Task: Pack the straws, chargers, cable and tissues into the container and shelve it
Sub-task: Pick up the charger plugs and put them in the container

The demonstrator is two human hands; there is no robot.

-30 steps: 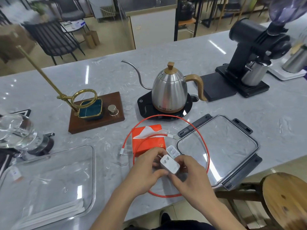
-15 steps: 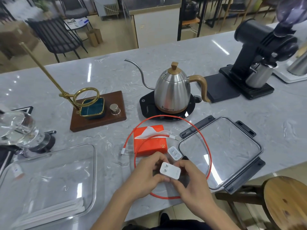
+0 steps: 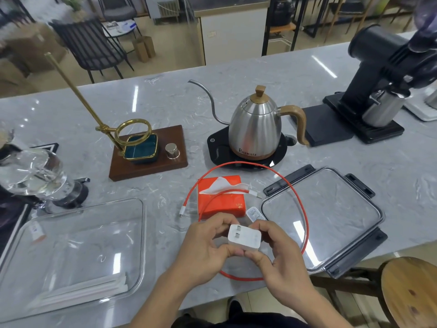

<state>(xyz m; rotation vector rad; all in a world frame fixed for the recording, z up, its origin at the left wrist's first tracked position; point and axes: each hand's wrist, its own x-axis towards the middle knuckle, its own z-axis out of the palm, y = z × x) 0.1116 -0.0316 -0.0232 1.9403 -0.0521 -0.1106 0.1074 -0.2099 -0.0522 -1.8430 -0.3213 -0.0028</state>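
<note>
Coffee gear sitting on the desk (image 3: 165,95)

Beyond the hands, a steel kettle (image 3: 256,129) is standing; a black grinder (image 3: 376,74) is sitting far right.

A single wide-angle camera, worn on the person's head, looks forward and down across a grey marble counter (image 3: 354,176). It sits close above the near edge, so the left hand (image 3: 203,252) and right hand (image 3: 281,263) enter from the bottom centre, large in the frame. The counter runs from left to right across the middle, with its far edge high in the picture and a room with chairs beyond. Straight lines bow toward the edges. A wooden stool (image 3: 411,292) fills the lower right corner, below counter level. No second view overlaps this one.
</note>
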